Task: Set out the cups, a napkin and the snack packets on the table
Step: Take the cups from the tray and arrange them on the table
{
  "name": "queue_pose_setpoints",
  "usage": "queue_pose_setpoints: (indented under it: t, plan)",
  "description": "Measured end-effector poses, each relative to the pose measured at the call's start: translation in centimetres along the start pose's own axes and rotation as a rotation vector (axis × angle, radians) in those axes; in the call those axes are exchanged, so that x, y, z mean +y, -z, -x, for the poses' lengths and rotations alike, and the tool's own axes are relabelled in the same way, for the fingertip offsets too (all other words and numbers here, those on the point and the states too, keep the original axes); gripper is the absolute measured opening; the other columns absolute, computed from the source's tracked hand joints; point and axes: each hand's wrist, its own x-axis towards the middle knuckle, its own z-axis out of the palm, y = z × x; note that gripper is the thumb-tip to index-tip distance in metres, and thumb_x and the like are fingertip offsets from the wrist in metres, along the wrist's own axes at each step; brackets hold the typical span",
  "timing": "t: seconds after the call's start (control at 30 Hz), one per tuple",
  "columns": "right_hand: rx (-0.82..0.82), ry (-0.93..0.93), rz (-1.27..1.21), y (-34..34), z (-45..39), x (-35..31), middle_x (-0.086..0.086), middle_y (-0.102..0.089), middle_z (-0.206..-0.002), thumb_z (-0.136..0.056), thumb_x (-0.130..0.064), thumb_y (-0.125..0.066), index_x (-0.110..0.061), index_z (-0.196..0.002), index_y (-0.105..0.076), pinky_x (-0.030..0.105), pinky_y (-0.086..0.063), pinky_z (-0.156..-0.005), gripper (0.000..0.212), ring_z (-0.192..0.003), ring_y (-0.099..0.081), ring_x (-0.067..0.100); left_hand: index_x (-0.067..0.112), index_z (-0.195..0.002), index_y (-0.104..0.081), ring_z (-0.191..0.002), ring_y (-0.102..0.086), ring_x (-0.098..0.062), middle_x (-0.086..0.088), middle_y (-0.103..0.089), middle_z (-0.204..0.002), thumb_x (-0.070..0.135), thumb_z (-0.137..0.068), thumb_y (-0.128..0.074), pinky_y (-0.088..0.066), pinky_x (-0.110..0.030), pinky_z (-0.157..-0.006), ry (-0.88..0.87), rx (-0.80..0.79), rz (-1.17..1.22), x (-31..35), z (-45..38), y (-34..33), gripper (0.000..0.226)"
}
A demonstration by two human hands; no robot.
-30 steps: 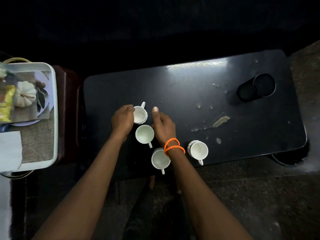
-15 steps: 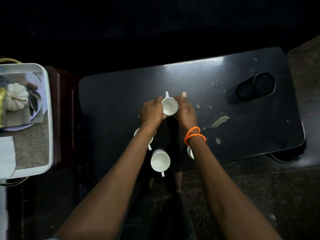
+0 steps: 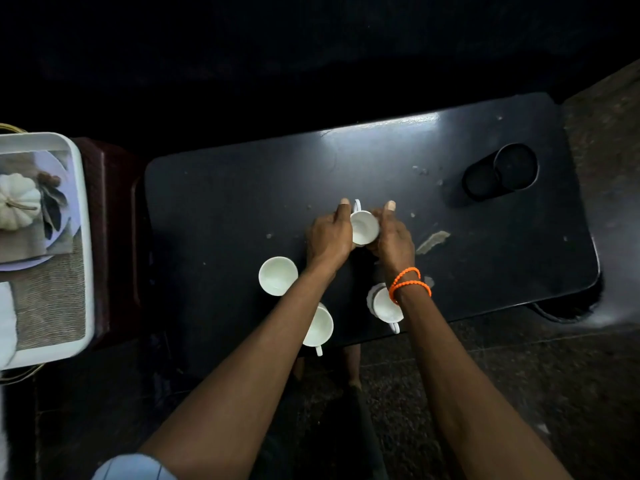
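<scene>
A white cup (image 3: 363, 227) stands near the middle of the black table (image 3: 242, 202), handle pointing away from me. My left hand (image 3: 329, 237) clasps its left side and my right hand (image 3: 393, 237), with orange bands at the wrist, clasps its right side. Three more white cups stand nearer to me: one (image 3: 277, 275) left of my left forearm, one (image 3: 320, 327) partly under that forearm at the table's near edge, one (image 3: 382, 304) partly under my right wrist. A white napkin (image 3: 5, 323) shows at the left edge. I see no snack packets.
A white tray (image 3: 81, 237) on a dark red stand at the left holds a woven mat, a plate and a small white pumpkin (image 3: 17, 202). Two black round coasters (image 3: 498, 173) lie at the table's far right. Chipped patches mark the tabletop.
Both hands have carried the cup from the left group toward the table's middle and a little farther away from me. The other three cups stayed where they were.
</scene>
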Motion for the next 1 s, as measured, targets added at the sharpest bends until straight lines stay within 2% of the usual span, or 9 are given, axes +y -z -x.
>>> queue_pose_setpoints:
  t: [0.13, 0.23, 0.33, 0.4, 0.53, 0.67, 0.73, 0.87, 1.0]
  plan:
    - [0.092, 0.094, 0.089, -0.1, 0.3, 0.5, 0.011, -0.073, -0.103, -0.108, -0.050, -0.034, -0.013, -0.091, -0.072, 0.032, -0.046, -0.088, 0.056, -0.102, -0.064, 0.023, 0.009, -0.105, -0.079, -0.107, -0.071, -0.038, -0.019, -0.077, -0.116, 0.057, -0.104, -0.035, -0.054, -0.044, -0.102, -0.134, 0.007, -0.220, 0.3, 0.3, 1.0, 0.065]
    - [0.359, 0.150, 0.130, -0.5, 2.1, 0.8, 0.021, -0.064, -0.107, -0.105, -0.037, -0.054, -0.003, -0.099, -0.070, 0.013, -0.027, -0.078, 0.038, -0.087, -0.043, 0.001, 0.008, -0.072, -0.063, -0.089, -0.065, -0.039, -0.013, -0.072, -0.082, 0.046, -0.109, -0.041, -0.046, -0.040, -0.084, -0.337, 0.093, -0.401, 0.3, 0.6, 4.1, 0.057]
    - [0.427, 0.256, 0.125, -1.9, 4.7, 1.1, 0.015, -0.058, -0.105, -0.097, -0.026, -0.068, -0.003, -0.100, -0.068, 0.001, -0.031, -0.071, 0.023, -0.077, -0.047, -0.010, 0.009, -0.070, -0.058, -0.080, -0.060, -0.034, -0.006, -0.061, -0.070, 0.038, -0.107, -0.050, -0.044, -0.042, -0.076, -0.446, 0.242, -0.464, -1.0, 1.5, 8.7, 0.047]
    - [0.355, 0.321, 0.163, -3.3, 5.9, 1.4, 0.011, -0.055, -0.100, -0.094, -0.022, -0.070, -0.006, -0.095, -0.066, 0.004, -0.038, -0.072, 0.016, -0.079, -0.051, -0.015, 0.008, -0.079, -0.066, -0.089, -0.063, -0.036, -0.011, -0.067, -0.080, 0.038, -0.107, -0.049, -0.046, -0.043, -0.081, -0.396, 0.350, -0.473, -2.6, 2.1, 11.4, 0.045]
    - [-0.007, 0.429, 0.307, -6.7, 6.7, 1.3, 0.009, -0.062, -0.102, -0.095, -0.026, -0.069, -0.011, -0.099, -0.071, 0.033, -0.046, -0.082, 0.016, -0.090, -0.059, 0.017, 0.009, -0.100, -0.070, -0.104, -0.068, -0.042, -0.022, -0.074, -0.107, 0.060, -0.104, -0.034, -0.053, -0.046, -0.092, 0.029, 0.328, -0.491, -6.1, 3.6, 13.3, 0.063]
    - [-0.467, 0.565, 0.548, -9.9, 5.9, 0.1, 0.005, -0.064, -0.134, -0.104, -0.033, -0.053, -0.022, -0.133, -0.068, 0.038, -0.045, -0.106, 0.034, -0.123, -0.058, 0.026, 0.021, -0.091, -0.072, -0.056, -0.071, -0.024, -0.013, -0.076, -0.067, 0.082, -0.095, -0.017, -0.058, -0.032, -0.045, 0.367, 0.119, -0.236, -7.3, 5.1, 11.6, 0.082]
    - [-0.615, 0.577, 0.642, -10.8, 5.2, -0.3, 0.001, -0.063, -0.141, -0.106, -0.034, -0.046, -0.026, -0.136, -0.065, 0.043, -0.041, -0.111, 0.036, -0.132, -0.054, 0.027, 0.015, -0.097, -0.076, -0.060, -0.075, -0.024, -0.016, -0.079, -0.073, 0.086, -0.092, -0.016, -0.057, -0.029, -0.046, 0.422, 0.096, -0.083, -7.2, 5.0, 11.0, 0.093]
    - [-0.632, 0.453, 0.569, -10.7, 4.2, -0.5, 0.003, -0.074, -0.116, -0.104, -0.041, -0.040, -0.020, -0.105, -0.074, 0.039, -0.046, -0.095, 0.040, -0.113, -0.061, 0.031, 0.007, -0.107, -0.076, -0.075, -0.079, -0.032, -0.021, -0.079, -0.085, 0.085, -0.092, -0.012, -0.062, -0.034, -0.054, 0.383, 0.118, 0.012, -6.4, 3.4, 11.6, 0.102]
    - [-0.479, 0.431, 0.425, -9.6, 4.7, 0.6, 0.007, -0.070, -0.125, -0.106, -0.029, -0.047, -0.017, -0.121, -0.072, 0.039, -0.045, -0.104, 0.032, -0.118, -0.060, 0.027, 0.014, -0.102, -0.076, -0.077, -0.079, -0.034, -0.019, -0.079, -0.084, 0.087, -0.086, -0.009, -0.067, -0.046, -0.071, 0.250, 0.205, -0.129, -4.7, 2.1, 12.2, 0.100]
